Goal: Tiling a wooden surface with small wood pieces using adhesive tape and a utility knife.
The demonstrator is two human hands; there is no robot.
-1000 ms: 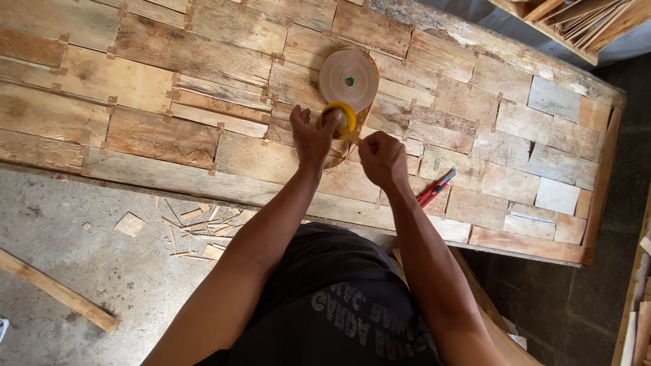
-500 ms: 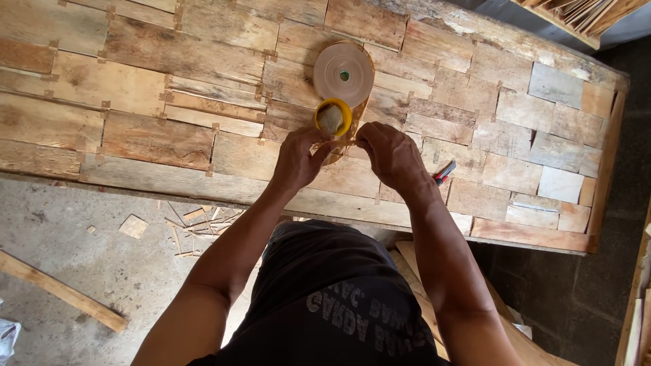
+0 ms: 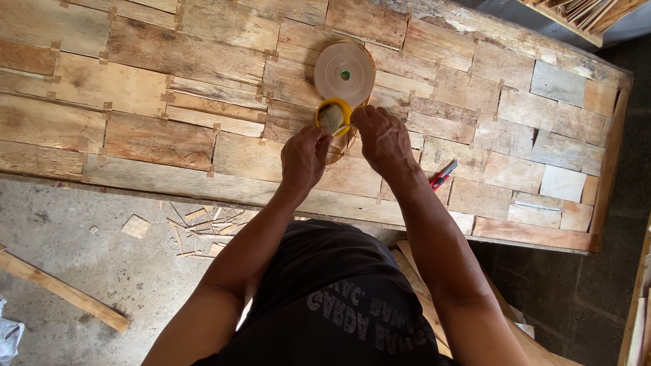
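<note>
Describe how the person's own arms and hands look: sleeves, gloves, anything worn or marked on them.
Both arms are bare along all that shows, with no sleeves over them. The left hand and right hand are bare too: no gloves, and no rings, watch or bands can be seen. The arms look lean and sinewy. Below them the person wears a black shirt with pale printed lettering on it.

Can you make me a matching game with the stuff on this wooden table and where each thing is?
Things:
1. tape roll
2. yellow cup
3. red cutter
4. wood scraps

Places:
A. on the concrete floor, below the table edge
B. between the two hands
C. on the table, right of the right hand
D. on the table, just beyond the yellow cup

Pairs: 1-D, 2-B, 3-C, 4-A
</note>
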